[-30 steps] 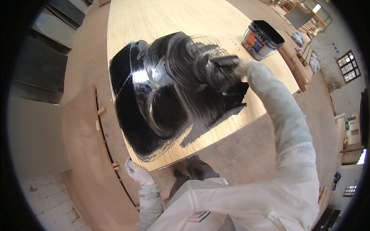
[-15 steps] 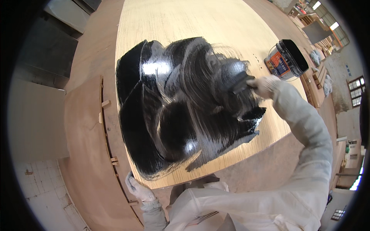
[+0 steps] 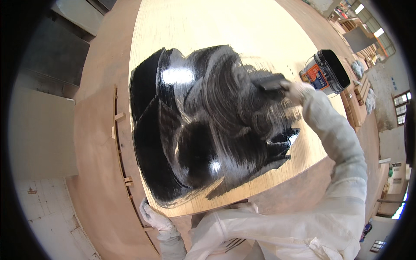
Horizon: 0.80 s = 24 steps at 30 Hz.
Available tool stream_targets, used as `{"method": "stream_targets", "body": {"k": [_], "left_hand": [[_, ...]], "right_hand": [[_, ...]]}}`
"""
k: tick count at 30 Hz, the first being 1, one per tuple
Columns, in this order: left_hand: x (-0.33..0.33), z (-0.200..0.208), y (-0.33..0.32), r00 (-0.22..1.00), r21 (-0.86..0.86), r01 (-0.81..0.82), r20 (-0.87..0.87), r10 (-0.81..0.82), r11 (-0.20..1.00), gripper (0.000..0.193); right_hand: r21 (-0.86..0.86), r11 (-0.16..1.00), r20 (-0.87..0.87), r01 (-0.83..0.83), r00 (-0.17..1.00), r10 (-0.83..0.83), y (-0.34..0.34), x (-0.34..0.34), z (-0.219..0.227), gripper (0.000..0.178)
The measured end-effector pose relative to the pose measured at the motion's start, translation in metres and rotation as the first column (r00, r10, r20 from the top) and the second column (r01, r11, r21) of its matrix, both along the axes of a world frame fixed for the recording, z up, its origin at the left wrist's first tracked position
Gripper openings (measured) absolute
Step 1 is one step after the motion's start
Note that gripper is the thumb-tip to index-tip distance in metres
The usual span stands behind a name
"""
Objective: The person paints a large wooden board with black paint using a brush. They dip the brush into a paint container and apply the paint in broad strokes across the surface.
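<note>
My right hand [image 3: 296, 92], in a whitish glove, is closed around the handle of a wide paintbrush [image 3: 274, 82] with a dark head. The brush head rests on the wet black coating [image 3: 195, 147], which spreads in curved, streaky strokes over the near part of a pale wood-grain board [image 3: 195, 26]. Glossy pools lie along the left side, and thinner grey streaks run toward the right. At the board's near left corner, my gloved left hand [image 3: 157, 216] has its fingers curled against the edge; its hold is partly hidden.
A bucket [image 3: 318, 78] with a dark rim and an orange and blue label stands on the board's right edge. To the left, a large brown panel [image 3: 99, 173] lies low, with small wood blocks along its edge. Stacked timber [image 3: 355, 106] stands beyond the bucket.
The brush has swung round and shifted slightly up, leaving fresh curved streaks toward the right edge of the coating. My left hand stays at the corner.
</note>
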<state>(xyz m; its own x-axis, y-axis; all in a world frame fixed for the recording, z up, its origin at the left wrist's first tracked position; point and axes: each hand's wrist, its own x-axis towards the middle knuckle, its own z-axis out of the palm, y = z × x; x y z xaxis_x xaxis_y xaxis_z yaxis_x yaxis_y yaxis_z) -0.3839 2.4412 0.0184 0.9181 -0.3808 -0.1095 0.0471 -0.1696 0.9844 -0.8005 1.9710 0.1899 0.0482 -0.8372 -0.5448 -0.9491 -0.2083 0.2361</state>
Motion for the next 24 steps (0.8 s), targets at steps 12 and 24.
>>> {"method": "stream_targets", "body": {"k": [12,24], "left_hand": [[0.006,-0.016,0.006,0.999,-0.016,-0.041,-0.002,0.041,0.999,0.030],[0.011,-0.014,0.024,0.978,0.053,-0.174,0.129,0.166,0.983,0.026]], "right_hand": [[-0.013,0.992,0.298,0.126,0.948,-0.116,-0.131,0.042,-0.042,0.035],[-0.198,0.959,0.406,-0.201,0.874,0.267,-0.128,0.119,-0.031,0.045]]}}
